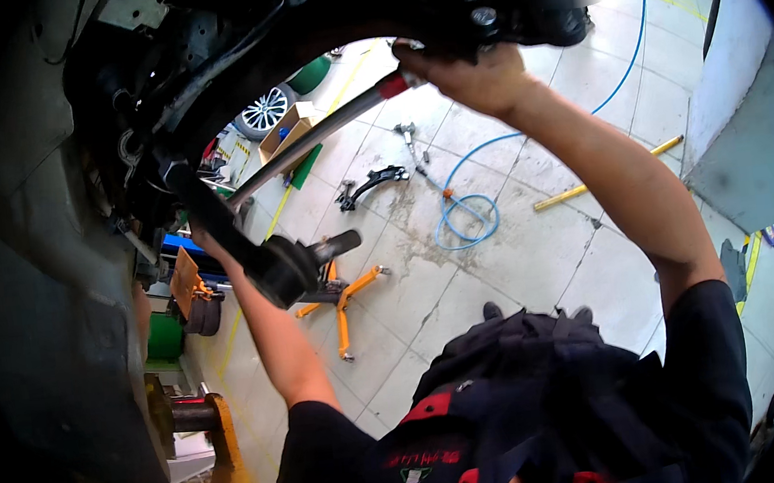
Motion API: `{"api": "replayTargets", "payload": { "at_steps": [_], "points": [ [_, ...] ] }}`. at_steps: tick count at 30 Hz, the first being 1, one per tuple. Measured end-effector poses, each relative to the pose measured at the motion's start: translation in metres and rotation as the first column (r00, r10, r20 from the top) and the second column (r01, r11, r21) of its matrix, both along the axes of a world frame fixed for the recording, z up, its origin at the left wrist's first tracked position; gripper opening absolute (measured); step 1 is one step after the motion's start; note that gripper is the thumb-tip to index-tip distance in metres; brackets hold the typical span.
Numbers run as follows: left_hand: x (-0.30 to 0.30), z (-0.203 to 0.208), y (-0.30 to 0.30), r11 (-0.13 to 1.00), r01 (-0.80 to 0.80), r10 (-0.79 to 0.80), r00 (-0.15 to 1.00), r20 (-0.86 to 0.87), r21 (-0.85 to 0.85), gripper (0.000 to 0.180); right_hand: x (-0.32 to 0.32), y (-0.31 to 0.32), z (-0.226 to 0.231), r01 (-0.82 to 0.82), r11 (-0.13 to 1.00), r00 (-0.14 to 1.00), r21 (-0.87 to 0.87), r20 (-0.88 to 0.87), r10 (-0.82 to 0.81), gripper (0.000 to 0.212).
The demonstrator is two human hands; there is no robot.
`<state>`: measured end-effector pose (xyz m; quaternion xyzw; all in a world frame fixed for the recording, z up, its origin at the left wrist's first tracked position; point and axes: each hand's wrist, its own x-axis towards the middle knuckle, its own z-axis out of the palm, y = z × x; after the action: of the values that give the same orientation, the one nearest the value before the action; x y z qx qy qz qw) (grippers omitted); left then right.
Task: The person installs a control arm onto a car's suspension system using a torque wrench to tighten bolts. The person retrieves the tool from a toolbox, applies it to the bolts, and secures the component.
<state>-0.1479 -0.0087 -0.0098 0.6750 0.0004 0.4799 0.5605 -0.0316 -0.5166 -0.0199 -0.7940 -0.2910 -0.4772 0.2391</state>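
Above me, a black curved control arm (329,24) stretches across the raised car's underside. My right hand (479,82) is up under its right end, fingers curled at the red-banded end of a long metal bar (316,136). Part of those fingers is hidden against the dark metal. The bar slants down to the left, toward my left hand (205,240). That hand is mostly covered by a black tie rod end (282,265) hanging in front, so its fingers do not show. A threaded stud sticks out of the tie rod end to the right.
On the tiled floor lie another control arm (372,185), a blue air hose (478,223) with a tool, and a yellow bar (609,172). An orange-legged stand (345,306) is below. A wheel (264,111) and cardboard box (288,137) stand farther off; a yellow lift part (232,471) is lower left.
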Motion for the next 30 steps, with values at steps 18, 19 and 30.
{"api": "replayTargets", "payload": {
  "at_steps": [18,19,30],
  "points": [
    [0.033,0.027,0.01,0.899,-0.438,0.43,0.884,-0.183,-0.002,0.046,0.036,-0.021,0.016,-0.246,0.946,0.929,-0.21,0.228,0.293,0.027],
    [0.035,0.024,0.008,0.897,-0.442,0.432,0.884,-0.18,-0.016,0.045,0.036,-0.022,0.018,-0.333,0.926,0.925,-0.176,0.129,0.357,0.026],
    [0.039,0.038,-0.006,0.887,-0.46,0.449,0.88,-0.153,-0.04,0.041,0.042,-0.021,0.027,-0.419,0.904,0.906,-0.085,0.029,0.422,0.047]
  ]
}}
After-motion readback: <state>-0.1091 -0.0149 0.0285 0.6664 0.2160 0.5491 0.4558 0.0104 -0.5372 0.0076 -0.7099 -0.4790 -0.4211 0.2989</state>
